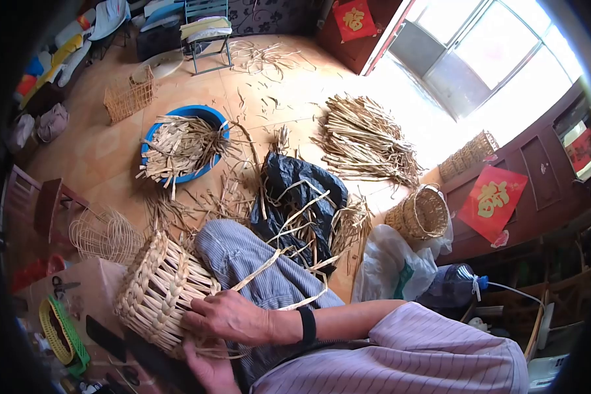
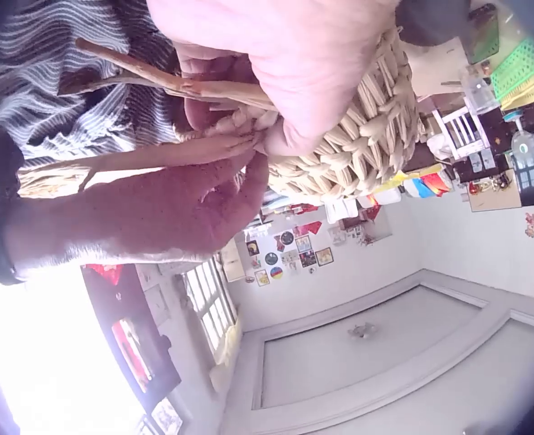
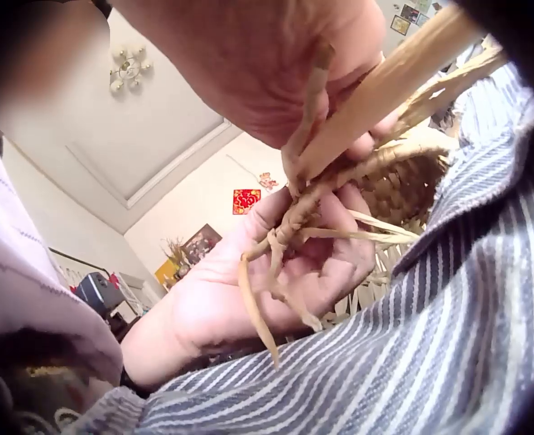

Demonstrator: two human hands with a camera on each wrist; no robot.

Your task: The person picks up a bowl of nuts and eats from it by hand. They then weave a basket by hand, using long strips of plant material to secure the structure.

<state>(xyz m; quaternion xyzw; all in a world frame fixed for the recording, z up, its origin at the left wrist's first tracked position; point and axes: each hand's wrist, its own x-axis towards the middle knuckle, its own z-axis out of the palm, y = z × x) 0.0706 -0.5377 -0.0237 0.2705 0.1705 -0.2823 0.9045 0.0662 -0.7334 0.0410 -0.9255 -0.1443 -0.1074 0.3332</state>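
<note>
A half-woven basket (image 1: pixel 161 289) of pale dried plant strips lies on its side at the person's lap, with braided bands round its wall. My left hand (image 1: pixel 210 371) holds the basket's rim from below, thumb and fingers around the edge. Over the rim, my right hand (image 1: pixel 233 318) pinches a flat strip (image 3: pixel 389 91) where it meets the edge. That strip's long end (image 1: pixel 259 270) trails across the striped trousers (image 1: pixel 262 256). Twisted short ends (image 3: pixel 276 263) hang from the rim beside the left palm in the right wrist view. The right fingertips are partly hidden there.
A blue tub (image 1: pixel 203 113) of strips, a black plastic bag (image 1: pixel 305 177) and a bundle of stalks (image 1: pixel 364 138) stand on the floor ahead. A finished basket (image 1: pixel 420 213) is at right. Scissors (image 1: pixel 62 285) and a green basket (image 1: pixel 72 338) lie on the table at left.
</note>
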